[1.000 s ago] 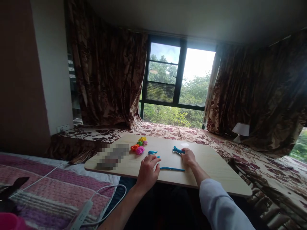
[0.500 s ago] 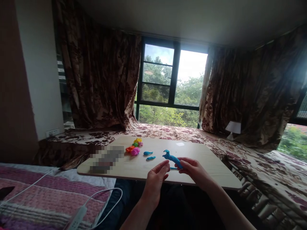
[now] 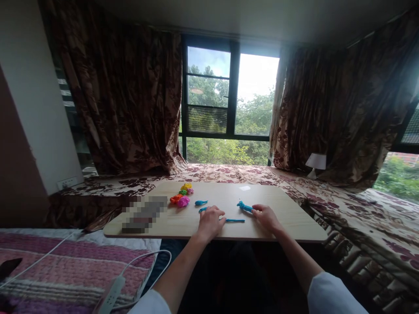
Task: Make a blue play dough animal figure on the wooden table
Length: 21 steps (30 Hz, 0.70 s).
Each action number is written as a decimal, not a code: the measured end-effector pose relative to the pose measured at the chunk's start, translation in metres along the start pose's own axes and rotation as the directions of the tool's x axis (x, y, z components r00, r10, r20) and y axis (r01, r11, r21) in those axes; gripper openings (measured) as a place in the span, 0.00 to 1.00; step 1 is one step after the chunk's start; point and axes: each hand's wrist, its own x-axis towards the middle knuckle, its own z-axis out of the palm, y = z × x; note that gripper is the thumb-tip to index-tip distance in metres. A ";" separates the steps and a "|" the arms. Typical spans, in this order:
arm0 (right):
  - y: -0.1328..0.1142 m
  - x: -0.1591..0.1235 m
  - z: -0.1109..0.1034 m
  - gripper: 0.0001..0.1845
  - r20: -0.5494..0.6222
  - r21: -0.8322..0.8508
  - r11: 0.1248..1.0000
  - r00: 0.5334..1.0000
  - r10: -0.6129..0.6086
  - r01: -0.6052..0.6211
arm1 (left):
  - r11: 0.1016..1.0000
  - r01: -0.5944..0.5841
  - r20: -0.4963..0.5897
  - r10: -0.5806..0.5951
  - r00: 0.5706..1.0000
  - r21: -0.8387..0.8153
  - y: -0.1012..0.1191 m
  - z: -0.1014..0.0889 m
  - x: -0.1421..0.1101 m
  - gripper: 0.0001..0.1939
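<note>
My right hand (image 3: pixel 266 218) is closed round the lower end of a blue clay figure (image 3: pixel 244 206), which lies low over the light wooden table (image 3: pixel 281 203). Its forked end points left and away from me. Over the table to the left is my left hand (image 3: pixel 210 223), fingers bent and thumb apart from them. A thin blue clay strip (image 3: pixel 235 220) runs right from beside that thumb. Partly behind the left fingers lies a small blue clay piece (image 3: pixel 202 209), and a second teardrop-shaped blue piece (image 3: pixel 200 203) rests just beyond it.
Crumpled lumps in yellow, green, orange and pink (image 3: pixel 183 201) sit at the table's back left. A blurred-out dark item (image 3: pixel 144 216) lies at the left end. On the bed is a white power strip (image 3: pixel 111 294) with a cable. A small lamp (image 3: pixel 316 163) stands on the window ledge.
The blue figure went from the tabletop up between both hands, then back down towards the table in my right hand. My left hand has moved left, away from the figure, over the small blue pieces.
</note>
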 end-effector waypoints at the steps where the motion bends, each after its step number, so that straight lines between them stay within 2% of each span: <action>1: -0.003 -0.001 -0.002 0.14 -0.008 -0.040 0.999 1.000 -0.023 0.022 | 1.000 -0.001 0.030 0.000 1.000 0.032 0.001 0.005 0.003 0.06; 3: -0.015 -0.004 -0.002 0.14 0.008 -0.100 0.991 0.996 -0.085 0.086 | 0.997 0.003 0.082 -0.009 0.997 0.076 0.002 0.009 0.008 0.05; 6: -0.040 -0.007 0.006 0.12 0.126 -0.125 0.967 0.970 -0.207 0.223 | 0.996 0.004 0.160 -0.017 0.987 0.084 0.004 0.007 0.011 0.06; 8: -0.056 -0.008 0.016 0.11 0.205 -0.122 0.946 0.940 -0.272 0.300 | 0.999 0.002 0.216 -0.012 0.976 0.048 0.006 0.002 0.013 0.09; 11: -0.073 -0.009 0.029 0.10 0.256 -0.130 0.929 0.917 -0.307 0.347 | 0.999 0.009 0.279 0.000 0.960 -0.032 0.009 -0.004 0.016 0.14; 16: -0.078 -0.007 0.038 0.09 0.233 -0.114 0.952 0.940 -0.251 0.283 | 0.993 0.051 0.297 -0.018 0.955 -0.104 0.012 -0.006 0.020 0.18; 21: -0.064 0.000 0.036 0.15 0.193 0.073 0.995 0.977 -0.086 0.073 | 0.994 0.063 0.247 -0.040 0.968 -0.084 0.014 -0.005 0.019 0.15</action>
